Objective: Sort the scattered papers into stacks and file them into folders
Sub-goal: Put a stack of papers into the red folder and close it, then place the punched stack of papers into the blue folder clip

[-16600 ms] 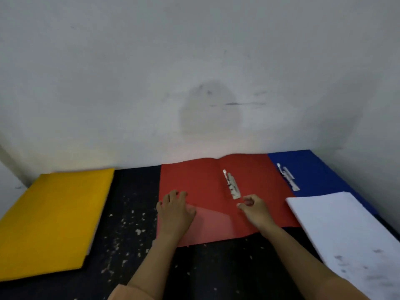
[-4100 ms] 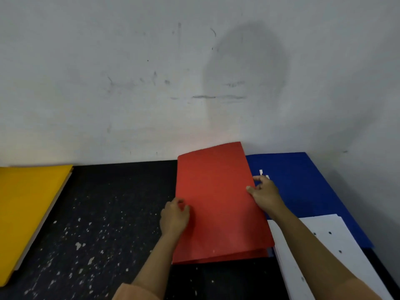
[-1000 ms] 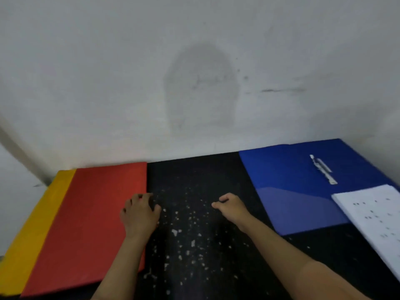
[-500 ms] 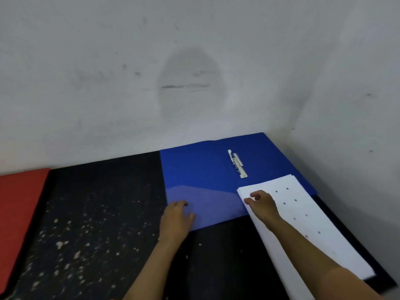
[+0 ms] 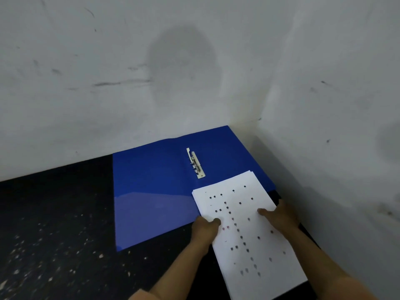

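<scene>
An open blue folder (image 5: pixel 155 187) lies flat in the corner of the dark table, its white metal fastener (image 5: pixel 195 164) along the spine. A stack of white papers (image 5: pixel 249 239) printed with small dark marks lies at the right, its far end overlapping the folder's right half. My left hand (image 5: pixel 204 229) grips the stack's left edge, thumb on top. My right hand (image 5: pixel 279 217) holds the stack's right edge with the thumb on the top sheet.
White walls (image 5: pixel 324 105) close in the table at the back and right, meeting in a corner behind the folder. The speckled black tabletop (image 5: pixel 54 224) stretches to the left of the folder.
The view has swung right, so the red folder is out of sight. My left hand left the blue folder's flap and took the stack's left edge. My right hand shifted to its right edge.
</scene>
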